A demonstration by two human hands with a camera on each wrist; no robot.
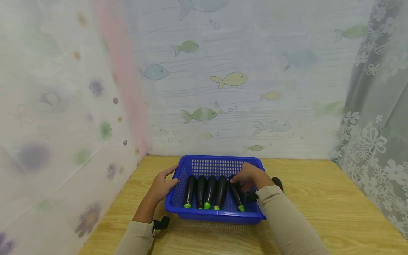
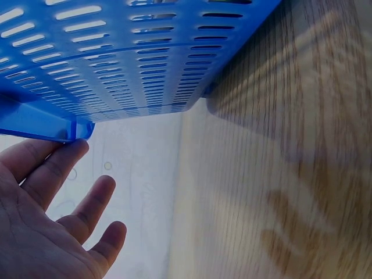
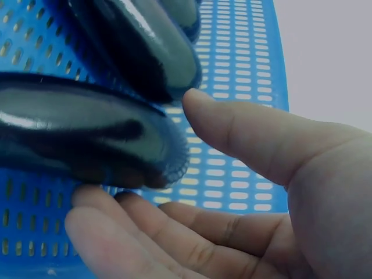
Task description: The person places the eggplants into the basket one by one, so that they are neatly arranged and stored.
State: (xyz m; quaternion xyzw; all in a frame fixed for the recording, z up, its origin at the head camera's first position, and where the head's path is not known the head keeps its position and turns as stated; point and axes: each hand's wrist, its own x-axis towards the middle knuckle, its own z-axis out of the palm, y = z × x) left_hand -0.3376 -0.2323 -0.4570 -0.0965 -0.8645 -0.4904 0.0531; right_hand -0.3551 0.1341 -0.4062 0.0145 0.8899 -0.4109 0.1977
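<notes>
A blue plastic basket [image 1: 220, 212] holds a row of dark eggplants with green stem ends, among them one at the left [image 1: 190, 191]. My right hand [image 1: 251, 177] reaches into the basket around the blunt end of the rightmost eggplant [image 1: 236, 194] of the row. In the right wrist view, the thumb stands apart above that eggplant [image 3: 87, 131] and the fingers lie along its lower side. My left hand [image 1: 160, 186] is at the basket's left rim, its fingertips touching the rim from outside with the fingers extended, as the left wrist view shows.
A dark rounded end, looking like another eggplant [image 1: 278, 183], shows to the right of the basket, partly behind my right forearm. The wooden table [image 1: 318, 198] meets a fish-print sheet [image 1: 232, 106] at the back. Flowered sheets hang on both sides.
</notes>
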